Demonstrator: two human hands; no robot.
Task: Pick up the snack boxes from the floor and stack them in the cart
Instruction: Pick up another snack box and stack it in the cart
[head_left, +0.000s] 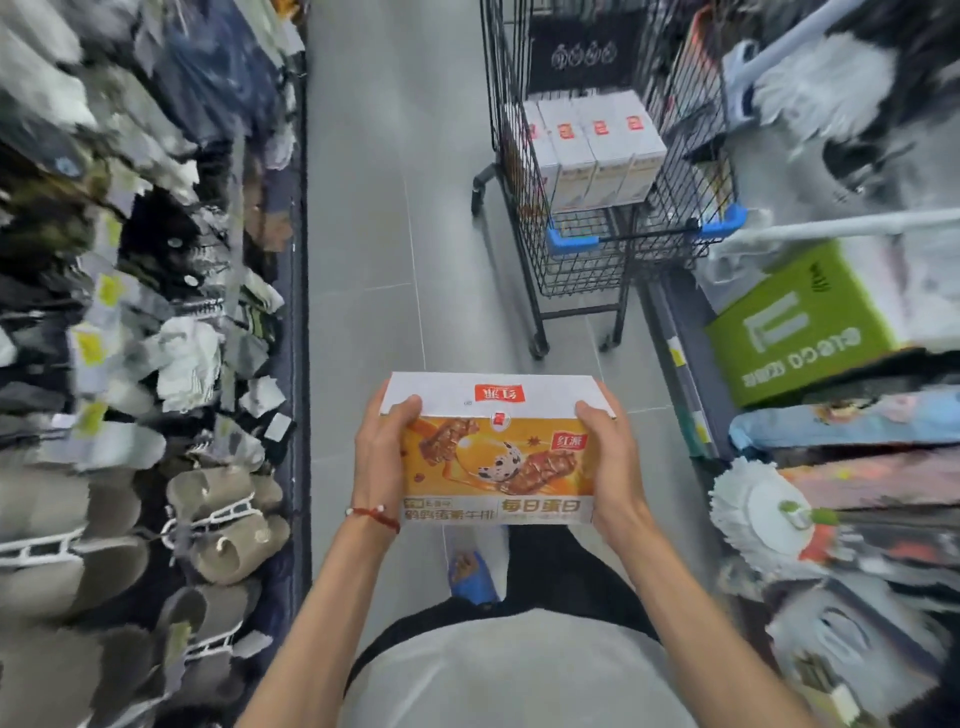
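I hold an orange and white snack box (496, 452) in front of my waist, above the grey floor. My left hand (382, 454) grips its left end, thumb over the top edge. My right hand (610, 457) grips its right end the same way. Ahead and to the right stands a black wire cart (524, 218) with blue corner guards. Several white snack boxes (597, 148) stand side by side inside its basket. Part of another box (470, 571) shows on the floor below the held one, mostly hidden.
Shelves of slippers (218, 519) and hanging goods line the left side of the aisle. On the right are mops (763, 514), a green carton (800, 327) and other stock. A strip of grey tiled floor (363, 234) runs between me and the cart.
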